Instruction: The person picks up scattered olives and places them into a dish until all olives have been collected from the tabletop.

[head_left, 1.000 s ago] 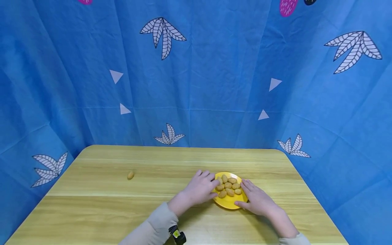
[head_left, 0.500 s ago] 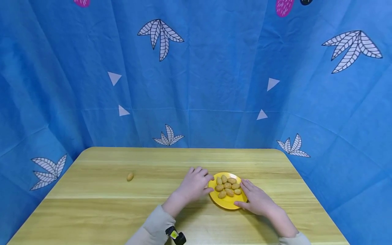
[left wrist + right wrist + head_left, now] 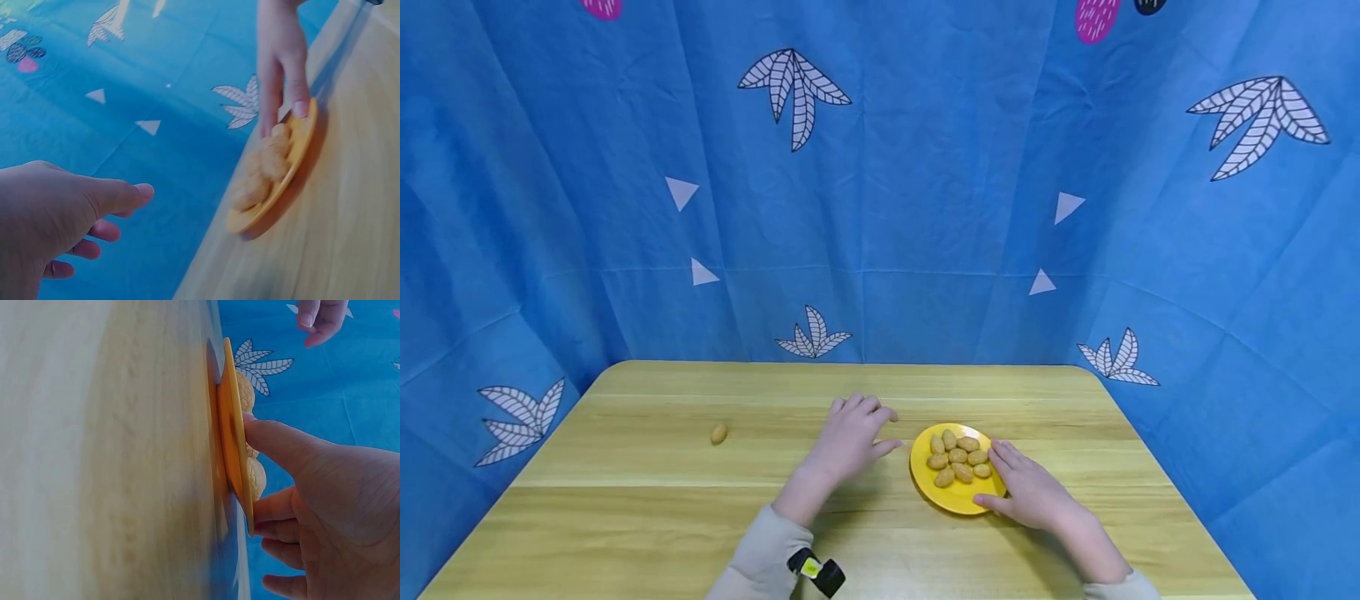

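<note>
A round yellow plate (image 3: 957, 497) stands right of centre on the table, bearing several tan, oval, nut-like pieces (image 3: 958, 456) with rough skins. My right hand (image 3: 1036, 490) rests at the plate's right side; in the right wrist view its thumb (image 3: 272, 440) lies on the rim and a fingertip touches the rim lower down. My left hand (image 3: 850, 437) is left of the plate, apart from it, fingers loosely bent. Nothing shows between its thumb and fingers in the left wrist view. Another tan oval piece (image 3: 718, 433) lies alone on the left of the table.
The light wooden table (image 3: 647, 533) has rounded far corners. Behind it and at both sides hangs a blue cloth (image 3: 925, 167) printed with white leaves and triangles. A black strap with a small device (image 3: 817, 572) is on the left sleeve.
My left hand has drawn back from over the plate's left edge and moved left, toward the lone tan piece. The right hand and the plate have hardly moved.
</note>
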Demonstrator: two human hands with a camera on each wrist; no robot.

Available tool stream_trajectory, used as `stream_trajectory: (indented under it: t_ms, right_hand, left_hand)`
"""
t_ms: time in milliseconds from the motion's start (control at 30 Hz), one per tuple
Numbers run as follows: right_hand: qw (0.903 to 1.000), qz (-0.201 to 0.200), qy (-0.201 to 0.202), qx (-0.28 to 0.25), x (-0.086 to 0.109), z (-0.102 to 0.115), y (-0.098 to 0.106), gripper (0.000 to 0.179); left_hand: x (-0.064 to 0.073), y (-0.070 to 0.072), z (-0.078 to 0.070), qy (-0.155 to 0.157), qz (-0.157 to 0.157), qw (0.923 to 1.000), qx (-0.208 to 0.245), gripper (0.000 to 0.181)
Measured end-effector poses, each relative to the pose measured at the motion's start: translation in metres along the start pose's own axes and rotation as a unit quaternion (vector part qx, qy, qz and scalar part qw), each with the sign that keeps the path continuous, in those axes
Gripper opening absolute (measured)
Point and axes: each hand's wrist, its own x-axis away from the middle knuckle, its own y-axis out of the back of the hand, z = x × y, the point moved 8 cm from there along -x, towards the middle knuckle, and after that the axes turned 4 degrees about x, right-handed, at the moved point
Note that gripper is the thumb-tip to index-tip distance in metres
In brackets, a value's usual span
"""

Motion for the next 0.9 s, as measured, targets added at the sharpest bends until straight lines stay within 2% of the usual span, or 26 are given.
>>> stream_trajectory:
  t_ms: [300, 533, 900]
  right_hand:
    - [1.0, -0.009, -0.001, 0.004, 0.0, 0.0, -0.001, 0.082]
    - [1.0, -0.004, -0.005, 0.004, 0.002, 0.001, -0.001, 0.082]
    - [1.0, -0.003, 0.0, 0.006, 0.001, 0.002, -0.001, 0.082]
  left_hand:
    - [0.01, 0.019, 0.03, 0.058, -0.028, 0.9974, 0.032, 0.034]
    - [0.02, 0.035, 0.051, 0.094, -0.058, 0.9935, 0.027, 0.033]
    - [0.038, 0.057, 0.095, 0.162, -0.083, 0.9823, 0.044, 0.035]
